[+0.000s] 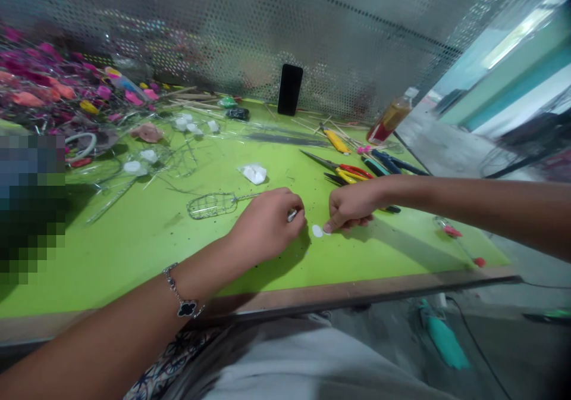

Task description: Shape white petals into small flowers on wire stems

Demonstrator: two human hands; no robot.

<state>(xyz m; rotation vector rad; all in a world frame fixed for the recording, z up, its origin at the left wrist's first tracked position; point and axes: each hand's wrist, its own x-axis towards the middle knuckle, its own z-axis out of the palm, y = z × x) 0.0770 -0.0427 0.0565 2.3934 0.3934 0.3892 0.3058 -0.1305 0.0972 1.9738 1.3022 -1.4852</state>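
Observation:
My left hand (267, 224) is curled over the green tabletop (147, 257), with a small white piece (291, 215) showing between its fingertips. A thin wire stem runs from a wire cage frame (212, 205) toward that hand. My right hand (350, 206) comes in from the right, its fingertips pinched low beside a small white disc (317, 231). I cannot tell whether those fingers hold anything. A dark clover bracelet (186, 308) circles my left wrist.
Scissors with red and yellow handles (352, 174) lie beyond my right hand, near a crumpled white paper (253, 174). Pink artificial flowers (44, 84) fill the far left. A black phone (289, 89) and a bottle (388, 117) stand against a perforated metal sheet (267, 25).

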